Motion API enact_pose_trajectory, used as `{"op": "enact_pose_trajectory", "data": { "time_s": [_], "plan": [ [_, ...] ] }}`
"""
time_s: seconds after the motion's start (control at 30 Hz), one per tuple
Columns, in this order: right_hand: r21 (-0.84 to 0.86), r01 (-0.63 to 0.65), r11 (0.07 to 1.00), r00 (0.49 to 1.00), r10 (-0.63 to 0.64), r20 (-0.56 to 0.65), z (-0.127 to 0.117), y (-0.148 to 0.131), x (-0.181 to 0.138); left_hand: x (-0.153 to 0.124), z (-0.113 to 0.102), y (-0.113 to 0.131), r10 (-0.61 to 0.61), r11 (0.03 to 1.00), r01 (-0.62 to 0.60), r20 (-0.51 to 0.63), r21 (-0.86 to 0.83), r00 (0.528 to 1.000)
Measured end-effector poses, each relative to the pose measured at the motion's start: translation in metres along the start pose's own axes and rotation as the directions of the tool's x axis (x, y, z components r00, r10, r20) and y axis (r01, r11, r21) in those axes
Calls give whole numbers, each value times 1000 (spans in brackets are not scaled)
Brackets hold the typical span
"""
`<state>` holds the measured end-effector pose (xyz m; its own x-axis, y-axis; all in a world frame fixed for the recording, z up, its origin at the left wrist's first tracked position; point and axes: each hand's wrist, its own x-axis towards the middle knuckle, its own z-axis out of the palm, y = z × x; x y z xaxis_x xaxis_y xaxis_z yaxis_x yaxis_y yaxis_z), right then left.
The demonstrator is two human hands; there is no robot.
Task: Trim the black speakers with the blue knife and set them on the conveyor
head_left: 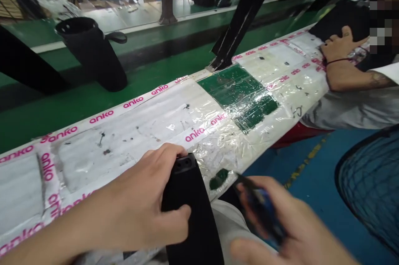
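My left hand [156,202] is closed on a black fabric pouch [193,211], with its thumb on the upper face and its fingers over the far left edge. Small round holes show at the pouch's far end, and its near end runs out of view. To the right of it, my right hand [280,215] is wrapped round a dark tool with some blue on it [260,202]. Motion blurs the tool, so its exact kind is unclear. The tool is apart from the pouch.
A taped white work board [149,119] with a green patch [243,94] runs across. Behind it, a black cylindrical pouch with a loop [93,53] stands on a green surface. A co-worker's hand [339,47] rests on black material [343,20]. Netting [370,177] is at right.
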<state>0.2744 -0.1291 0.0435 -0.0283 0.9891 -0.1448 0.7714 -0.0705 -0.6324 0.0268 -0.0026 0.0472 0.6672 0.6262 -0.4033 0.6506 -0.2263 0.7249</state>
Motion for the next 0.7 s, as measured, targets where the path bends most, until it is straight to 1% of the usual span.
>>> {"op": "enact_pose_trajectory", "data": {
  "time_s": [0.03, 0.07, 0.13, 0.2, 0.27, 0.33, 0.43, 0.53, 0.63, 0.7],
  "plan": [
    [195, -123, 973, 991, 111, 74, 17, -10, 5, 0, -1, -5, 20, 998, -20, 2, -54, 1000],
    [342, -202, 918, 978, 173, 113, 31, -17, 9, 2, -2, -11, 33, 993, -35, -20, -113, 999],
    [564, -319, 761, 947, 285, 151, 50, -20, 14, 6, -2, -22, 62, 975, -72, -53, -212, 997],
    [690, -372, 621, 916, 365, 164, 57, -10, 14, 12, -2, -30, 78, 959, -89, -50, -268, 996],
    [746, -387, 542, 898, 406, 170, 56, 7, 11, 19, 0, -33, 74, 956, -72, -3, -284, 997],
    [761, -378, 527, 896, 414, 158, 52, 22, 7, 25, 4, -32, 78, 955, -73, 5, -287, 997],
    [757, -354, 548, 906, 403, 132, 47, 35, 3, 32, 15, -30, 130, 944, -137, -44, -300, 991],
    [758, -346, 553, 913, 383, 138, 45, 37, 4, 34, 28, -30, 183, 909, -192, -58, -370, 981],
    [769, -350, 534, 919, 355, 173, 49, 35, 6, 32, 37, -32, 165, 865, -165, -42, -474, 985],
    [777, -359, 517, 923, 322, 212, 55, 30, 4, 29, 40, -32, 160, 852, -174, -71, -493, 985]
  ]
}}
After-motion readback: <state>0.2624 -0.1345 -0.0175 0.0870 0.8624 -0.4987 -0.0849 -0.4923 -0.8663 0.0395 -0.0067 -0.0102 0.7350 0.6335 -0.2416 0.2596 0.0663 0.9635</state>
